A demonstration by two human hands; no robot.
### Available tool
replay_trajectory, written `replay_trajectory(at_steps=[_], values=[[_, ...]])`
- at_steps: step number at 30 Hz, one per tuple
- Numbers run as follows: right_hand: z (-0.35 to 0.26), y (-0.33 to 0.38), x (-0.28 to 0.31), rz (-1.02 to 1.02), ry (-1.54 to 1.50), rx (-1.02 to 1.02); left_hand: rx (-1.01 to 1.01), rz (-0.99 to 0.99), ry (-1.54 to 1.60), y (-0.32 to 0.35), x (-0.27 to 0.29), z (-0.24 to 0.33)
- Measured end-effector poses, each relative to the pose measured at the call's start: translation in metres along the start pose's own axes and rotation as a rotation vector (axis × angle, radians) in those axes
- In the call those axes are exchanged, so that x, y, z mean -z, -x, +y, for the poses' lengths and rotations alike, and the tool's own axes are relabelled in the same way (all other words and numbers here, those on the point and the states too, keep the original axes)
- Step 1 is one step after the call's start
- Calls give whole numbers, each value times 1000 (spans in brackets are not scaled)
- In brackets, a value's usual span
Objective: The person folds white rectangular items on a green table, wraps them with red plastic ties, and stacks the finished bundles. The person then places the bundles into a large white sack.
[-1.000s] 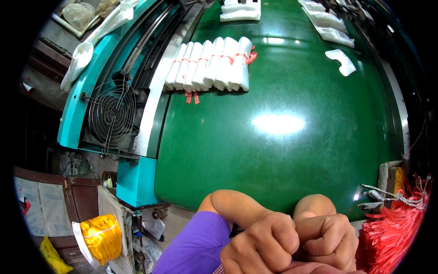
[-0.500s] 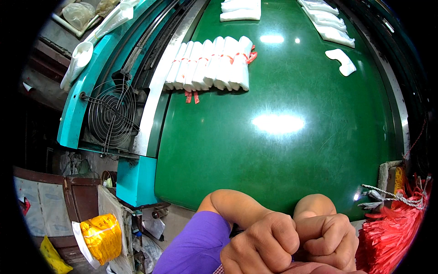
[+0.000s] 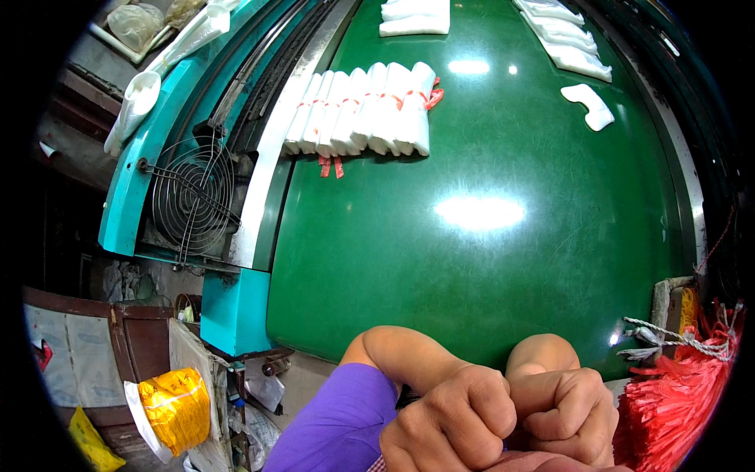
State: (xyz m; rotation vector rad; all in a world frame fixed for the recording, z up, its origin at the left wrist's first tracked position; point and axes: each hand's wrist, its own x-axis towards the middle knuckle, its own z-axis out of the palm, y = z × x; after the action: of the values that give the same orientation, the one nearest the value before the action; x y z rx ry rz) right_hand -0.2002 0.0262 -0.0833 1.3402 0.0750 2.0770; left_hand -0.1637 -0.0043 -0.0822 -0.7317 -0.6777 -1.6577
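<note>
Close in front of me at the lower edge, both hands are raised and curled into fists. My left hand point(image 3: 452, 417) has its knuckles upward, and its bent forearm comes out of a purple sleeve point(image 3: 338, 421). Beside it, touching or nearly so, is my right hand point(image 3: 570, 413), fingers folded tightly in. Nothing sticks out of either fist, though the palms are hidden. Beyond them lies the green tabletop point(image 3: 393, 259). On its far left, rolled white plastic bundles point(image 3: 358, 110) tied with red strips lie in a row.
Flat white stacks point(image 3: 414, 17) and folded white bundles point(image 3: 562, 35) lie at the back; a small white piece point(image 3: 590, 106) is nearer. A teal machine with a wire fan guard point(image 3: 193, 197) borders the left. Red plastic strips point(image 3: 676, 409) hang at right; a yellow package point(image 3: 174, 413) sits lower left.
</note>
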Motion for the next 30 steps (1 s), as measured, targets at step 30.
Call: replay_trajectory(at_steps=[30], values=[[-41,4,-19,-222,349,-267,2819,2494,1982,-28,29,48]])
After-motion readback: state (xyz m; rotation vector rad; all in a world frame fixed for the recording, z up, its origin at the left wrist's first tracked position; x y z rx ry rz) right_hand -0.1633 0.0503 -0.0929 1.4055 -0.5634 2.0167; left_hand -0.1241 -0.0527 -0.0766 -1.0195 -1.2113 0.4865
